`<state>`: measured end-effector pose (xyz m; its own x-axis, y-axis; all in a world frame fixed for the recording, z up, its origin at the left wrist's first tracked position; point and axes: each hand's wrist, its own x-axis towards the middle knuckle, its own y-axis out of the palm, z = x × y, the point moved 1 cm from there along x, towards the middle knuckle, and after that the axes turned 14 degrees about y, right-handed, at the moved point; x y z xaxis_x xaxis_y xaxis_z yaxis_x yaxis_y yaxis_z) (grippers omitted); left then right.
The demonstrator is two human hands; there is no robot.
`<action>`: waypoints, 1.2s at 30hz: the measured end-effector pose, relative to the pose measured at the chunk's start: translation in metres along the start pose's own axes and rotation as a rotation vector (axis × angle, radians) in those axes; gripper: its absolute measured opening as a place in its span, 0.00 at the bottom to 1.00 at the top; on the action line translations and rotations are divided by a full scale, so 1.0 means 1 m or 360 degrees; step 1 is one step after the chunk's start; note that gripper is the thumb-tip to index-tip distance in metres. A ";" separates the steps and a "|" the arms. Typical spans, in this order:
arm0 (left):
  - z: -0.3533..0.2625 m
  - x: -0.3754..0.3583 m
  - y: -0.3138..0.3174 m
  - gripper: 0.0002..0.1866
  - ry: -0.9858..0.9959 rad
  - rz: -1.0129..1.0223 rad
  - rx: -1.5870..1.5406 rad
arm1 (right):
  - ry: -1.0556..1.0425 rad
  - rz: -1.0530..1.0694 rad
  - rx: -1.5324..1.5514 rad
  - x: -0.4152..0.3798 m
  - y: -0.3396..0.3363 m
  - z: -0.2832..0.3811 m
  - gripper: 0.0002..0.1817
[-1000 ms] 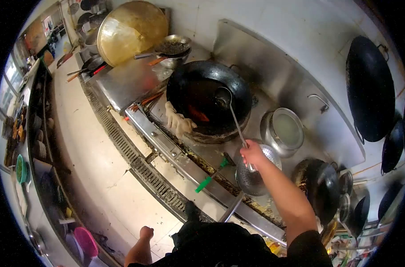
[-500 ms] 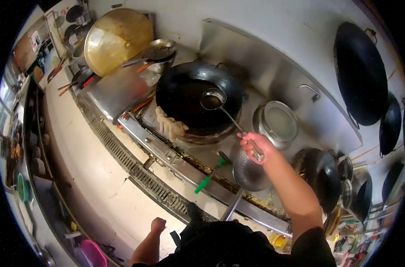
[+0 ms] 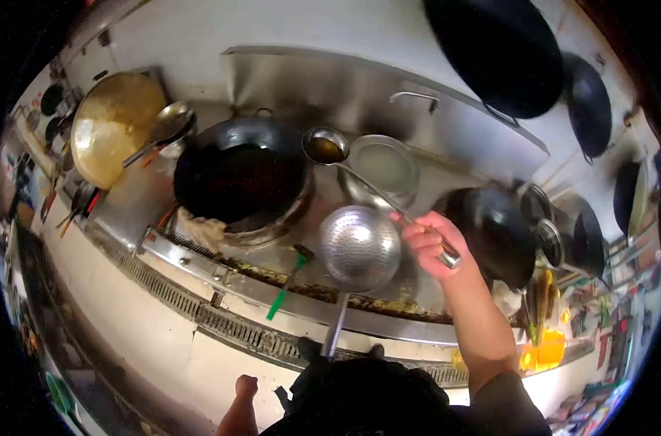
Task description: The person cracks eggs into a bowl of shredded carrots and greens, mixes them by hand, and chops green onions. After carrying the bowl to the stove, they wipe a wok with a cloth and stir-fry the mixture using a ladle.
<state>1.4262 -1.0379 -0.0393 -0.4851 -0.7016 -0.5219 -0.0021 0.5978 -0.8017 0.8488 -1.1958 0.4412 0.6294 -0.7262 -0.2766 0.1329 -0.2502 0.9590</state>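
Observation:
My right hand (image 3: 434,243) is closed round the handle of a steel ladle (image 3: 325,147). Brownish liquid lies in the ladle's bowl, which hangs between a large black wok (image 3: 236,171) and a metal pot (image 3: 382,168) of cloudy liquid. Below the pot, a perforated skimmer (image 3: 359,249) rests on the stove with its handle toward me. A pale cloth (image 3: 202,231) lies at the wok's front edge. Down by my side, my left hand (image 3: 246,386) is curled, touching nothing visible; its fingers are too small to make out fully.
A green-handled brush (image 3: 280,296) lies on the stove's front edge. Another black wok (image 3: 490,234) stands on the right. Large dark woks (image 3: 496,54) hang on the wall near a faucet (image 3: 415,96). At the left leans a round golden lid (image 3: 118,129).
The ladle has moved from over the big wok to its right, beside the pot, still in my right hand. The view has turned toward the right.

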 end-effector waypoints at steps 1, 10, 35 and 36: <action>-0.011 0.007 -0.007 0.08 0.0041 0.0004 0.0023 | -0.0014 0.0061 -0.0013 -0.026 -0.002 0.000 0.23; -0.100 0.065 0.033 0.04 0.0378 -0.0026 0.0191 | -0.0687 -0.0400 -0.0247 -0.274 -0.048 -0.021 0.24; -0.233 0.024 0.003 0.04 0.0773 -0.0029 0.0499 | -0.1236 -0.1659 -0.0612 -0.414 -0.216 0.034 0.12; -0.236 0.021 0.001 0.06 0.0783 0.0011 0.0451 | -0.1263 -0.1965 -0.0966 -0.422 -0.221 0.026 0.16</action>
<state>1.2100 -0.9607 0.0181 -0.8346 -0.3941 -0.3848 0.2046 0.4268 -0.8809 0.5340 -0.8509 0.3447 -0.6090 -0.4628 -0.6442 0.6329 -0.7730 -0.0430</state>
